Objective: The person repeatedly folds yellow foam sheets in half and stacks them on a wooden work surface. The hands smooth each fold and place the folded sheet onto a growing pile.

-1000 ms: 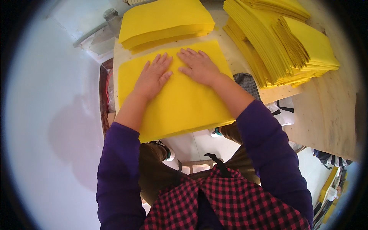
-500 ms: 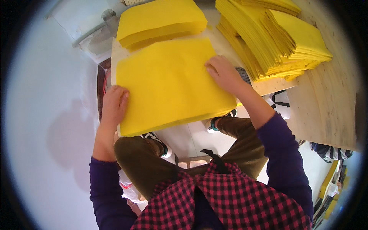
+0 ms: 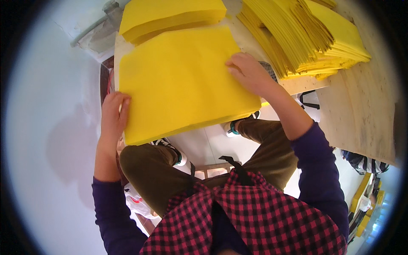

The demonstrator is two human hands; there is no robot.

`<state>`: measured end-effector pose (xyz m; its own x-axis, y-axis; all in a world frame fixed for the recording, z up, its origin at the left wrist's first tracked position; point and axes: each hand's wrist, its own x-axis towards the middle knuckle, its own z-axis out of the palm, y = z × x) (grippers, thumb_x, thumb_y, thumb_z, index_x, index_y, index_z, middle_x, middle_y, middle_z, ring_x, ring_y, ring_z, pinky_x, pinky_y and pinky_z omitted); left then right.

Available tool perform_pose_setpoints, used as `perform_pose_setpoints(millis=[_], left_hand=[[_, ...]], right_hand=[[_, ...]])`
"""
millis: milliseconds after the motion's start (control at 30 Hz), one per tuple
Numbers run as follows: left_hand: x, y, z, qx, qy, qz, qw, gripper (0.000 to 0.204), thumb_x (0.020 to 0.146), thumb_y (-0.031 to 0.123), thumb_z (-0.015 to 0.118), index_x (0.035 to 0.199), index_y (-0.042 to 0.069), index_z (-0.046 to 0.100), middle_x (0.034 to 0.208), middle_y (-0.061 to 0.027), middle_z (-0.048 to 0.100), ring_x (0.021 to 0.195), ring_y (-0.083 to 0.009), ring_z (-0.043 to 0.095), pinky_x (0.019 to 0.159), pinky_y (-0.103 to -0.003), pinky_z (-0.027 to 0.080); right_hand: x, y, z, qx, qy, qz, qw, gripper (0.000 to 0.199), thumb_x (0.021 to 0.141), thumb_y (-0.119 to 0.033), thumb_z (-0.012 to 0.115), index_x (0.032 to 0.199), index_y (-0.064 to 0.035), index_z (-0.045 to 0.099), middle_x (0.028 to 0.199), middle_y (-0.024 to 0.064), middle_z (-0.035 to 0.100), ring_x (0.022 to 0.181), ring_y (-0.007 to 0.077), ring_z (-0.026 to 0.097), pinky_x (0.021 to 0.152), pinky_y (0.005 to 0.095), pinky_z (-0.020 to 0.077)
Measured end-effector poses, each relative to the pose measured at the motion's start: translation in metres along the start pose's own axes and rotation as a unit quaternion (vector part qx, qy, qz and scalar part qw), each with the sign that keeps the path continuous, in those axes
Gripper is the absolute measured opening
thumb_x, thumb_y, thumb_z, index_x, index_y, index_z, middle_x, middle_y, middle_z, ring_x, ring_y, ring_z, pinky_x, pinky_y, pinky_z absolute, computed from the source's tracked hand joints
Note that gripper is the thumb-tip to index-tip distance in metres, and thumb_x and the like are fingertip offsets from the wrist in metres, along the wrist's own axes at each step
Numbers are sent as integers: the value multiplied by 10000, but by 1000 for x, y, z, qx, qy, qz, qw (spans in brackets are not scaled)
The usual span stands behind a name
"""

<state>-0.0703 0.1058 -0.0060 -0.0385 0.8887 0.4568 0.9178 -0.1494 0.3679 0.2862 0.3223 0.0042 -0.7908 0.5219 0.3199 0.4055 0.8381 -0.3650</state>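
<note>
A wide yellow sheet (image 3: 182,80), like felt or non-woven fabric, spreads in front of me over the near end of the table, on top of what looks like further layers at its front edge. My left hand (image 3: 114,114) grips its left edge, thumb on top and fingers partly hidden. On the opposite edge my right hand (image 3: 250,73) is closed, fingers curled at the border with their tips partly hidden.
Behind the sheet stands a thick yellow stack (image 3: 174,15). Folded yellow pieces (image 3: 293,38) are heaped at the far right on the wooden table (image 3: 359,97). A pale wall (image 3: 51,119) borders my left side. My knees are under the front edge.
The whole view has shifted slightly, so the stacks sit higher in it. Both hands stay at the sheet's side edges, and the sheet lies much as before.
</note>
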Motion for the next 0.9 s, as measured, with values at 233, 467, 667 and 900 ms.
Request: perform_pose_setpoints(millis=[233, 467, 667, 900], left_hand=[[16, -11, -7, 31, 18, -53, 998, 204, 921, 82, 540, 1098, 14, 615, 1101, -163, 608, 1034, -329, 566, 893, -382, 443], [-55, 39, -27, 70, 104, -84, 989, 259, 958, 66, 466, 1165, 14, 613, 1223, -157, 589, 1168, -308, 531, 1028, -387, 386], [-121, 107, -1, -80, 231, -121, 962, 274, 974, 96, 426, 1140, -46, 593, 1223, -184, 588, 1155, -314, 541, 1031, -401, 386], [-144, 178, 37, -183, 75, -134, 971, 265, 960, 92, 453, 1140, -37, 599, 1221, -179, 589, 1146, -298, 543, 1023, -386, 392]], right_hand=[[24, 20, 6, 5, 105, 63, 993, 271, 911, -219, 552, 1075, -15, 622, 1119, 171, 614, 1084, 355, 542, 963, 427, 427], [-81, -5, -30, 81, 240, 123, 960, 263, 943, -164, 548, 1148, -13, 615, 1141, 123, 632, 1081, 257, 579, 957, 322, 431], [-188, -26, 8, 194, 311, 265, 892, 225, 977, -148, 535, 1122, 2, 619, 1038, 89, 649, 967, 146, 596, 861, 273, 464], [-237, -34, 71, 334, 145, 342, 866, 259, 981, -202, 536, 1105, 6, 627, 993, 66, 660, 905, 117, 605, 819, 263, 489]])
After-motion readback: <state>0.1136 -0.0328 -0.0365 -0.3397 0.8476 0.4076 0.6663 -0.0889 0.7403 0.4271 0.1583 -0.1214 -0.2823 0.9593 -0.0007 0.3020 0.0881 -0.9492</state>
